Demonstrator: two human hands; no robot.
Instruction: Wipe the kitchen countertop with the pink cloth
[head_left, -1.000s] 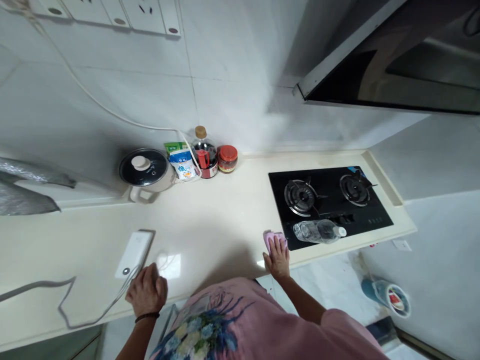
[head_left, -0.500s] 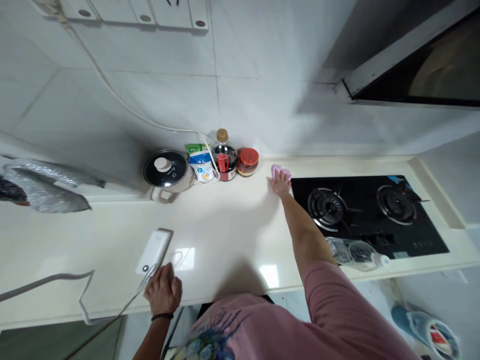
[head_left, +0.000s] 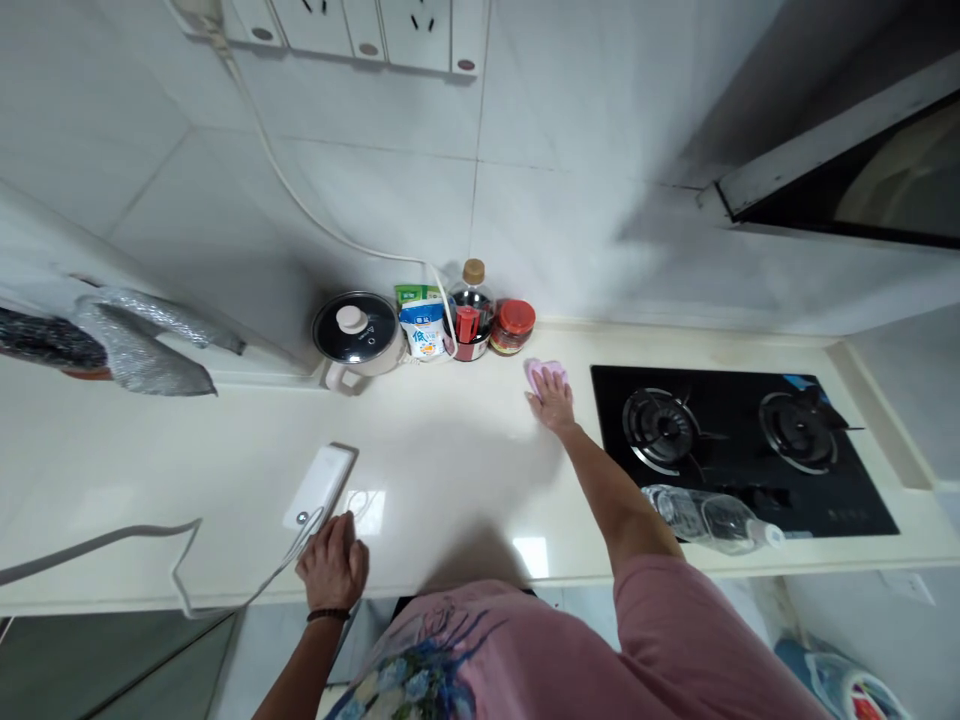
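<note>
My right hand [head_left: 553,398] lies flat on a pink cloth [head_left: 541,372], pressing it onto the cream counter [head_left: 450,470] just left of the black gas hob [head_left: 742,445]. The fingers are stretched out over the cloth. My left hand [head_left: 334,562] rests near the counter's front edge with its fingers curled under, beside a white power strip [head_left: 319,488] and its cable [head_left: 135,545]. I cannot see anything inside that hand.
At the back stand a small electric pot [head_left: 356,335], a salt bag [head_left: 422,330], a dark sauce bottle [head_left: 470,315] and a red-lidded jar [head_left: 514,326]. A clear plastic bottle [head_left: 709,515] lies on the hob's front. Foil-wrapped items [head_left: 127,345] sit at left.
My right hand swept the pink cloth from the counter's front edge to the back by the jar, then drew it slightly back toward me. My left hand stayed put.
</note>
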